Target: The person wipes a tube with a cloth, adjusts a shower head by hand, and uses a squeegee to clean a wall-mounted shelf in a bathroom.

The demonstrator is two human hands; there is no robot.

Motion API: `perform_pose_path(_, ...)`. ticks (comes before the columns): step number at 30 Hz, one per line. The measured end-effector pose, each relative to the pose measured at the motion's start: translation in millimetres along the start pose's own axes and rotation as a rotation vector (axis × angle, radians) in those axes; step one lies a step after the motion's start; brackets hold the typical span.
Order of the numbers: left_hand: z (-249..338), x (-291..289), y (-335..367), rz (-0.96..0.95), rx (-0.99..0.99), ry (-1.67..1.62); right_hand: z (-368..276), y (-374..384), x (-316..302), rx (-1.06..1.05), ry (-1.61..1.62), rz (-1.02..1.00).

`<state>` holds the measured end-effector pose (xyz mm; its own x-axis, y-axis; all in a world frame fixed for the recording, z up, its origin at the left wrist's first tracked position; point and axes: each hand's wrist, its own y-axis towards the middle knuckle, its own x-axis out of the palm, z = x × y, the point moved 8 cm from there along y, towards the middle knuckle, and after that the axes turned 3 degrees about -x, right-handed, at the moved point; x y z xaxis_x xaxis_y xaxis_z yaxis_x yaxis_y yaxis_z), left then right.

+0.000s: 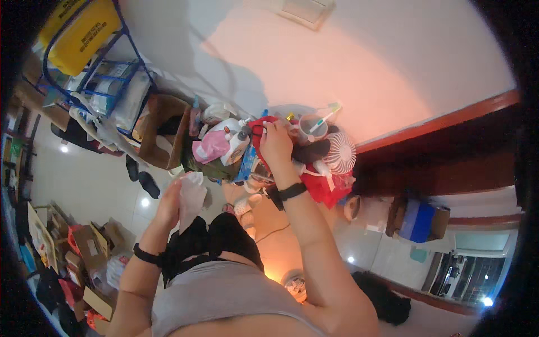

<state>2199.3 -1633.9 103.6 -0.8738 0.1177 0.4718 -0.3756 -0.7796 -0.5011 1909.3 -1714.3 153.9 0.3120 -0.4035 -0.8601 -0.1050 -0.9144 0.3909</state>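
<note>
My left hand (171,203) is closed around a thin white sheet (192,196), perhaps a tissue, which hangs down in front of my dark trousers. My right hand (276,144) reaches forward into a crowded pile of household goods. Its bent fingers are on a red, soft-looking item (257,131) with dark lines; the hand covers much of it. Just left of that hand stand a white pump bottle (236,147) and a pink pouch (210,146). To its right are a cup (312,128) with a toothbrush (324,122) in it and a white round fan (339,153).
An open cardboard box (164,132) and a blue-framed rack (106,78) stand at the left. A red plastic bag (328,188) hangs below the fan. Boxes (90,247) clutter the lower left floor, and a glowing heater or lamp (294,284) is by my right side.
</note>
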Motion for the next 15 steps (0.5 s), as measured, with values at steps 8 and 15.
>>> perform_pose_path(8,-5,-57,-13,0.099,-0.075,-0.016,33,75,69,-0.047,-0.599,-0.288)
perform_pose_path(15,2,-99,-17,0.202,-0.049,0.136,113,76,100,-0.071,-0.813,-0.487)
